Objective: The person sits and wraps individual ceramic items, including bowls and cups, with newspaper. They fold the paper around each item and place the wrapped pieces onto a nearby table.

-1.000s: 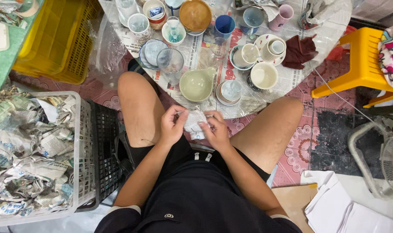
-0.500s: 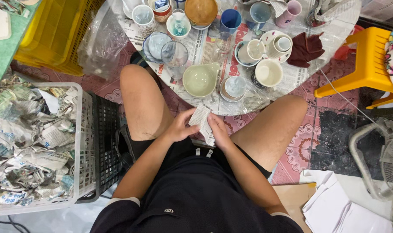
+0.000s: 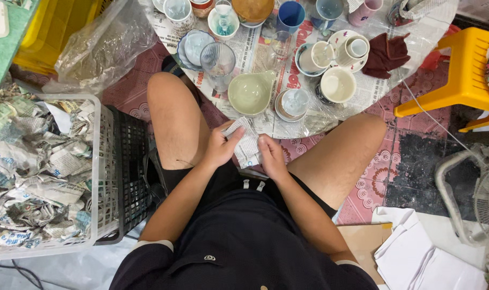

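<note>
two hands — left hand (image 3: 220, 147), right hand (image 3: 270, 158) — grip the newspaper-wrapped bundle (image 3: 246, 144) between them.

Bright, even indoor light from overhead, shadows soft and short, darkest between the knees. Small glints on the clear drinking glass (image 3: 217, 60) and the crumpled plastic bag (image 3: 102, 45) upper left. Centre of frame sharp; wide-angle lens bends the edges, the yellow stool (image 3: 462, 70) at right leaning outward. No motion blur visible.
</note>
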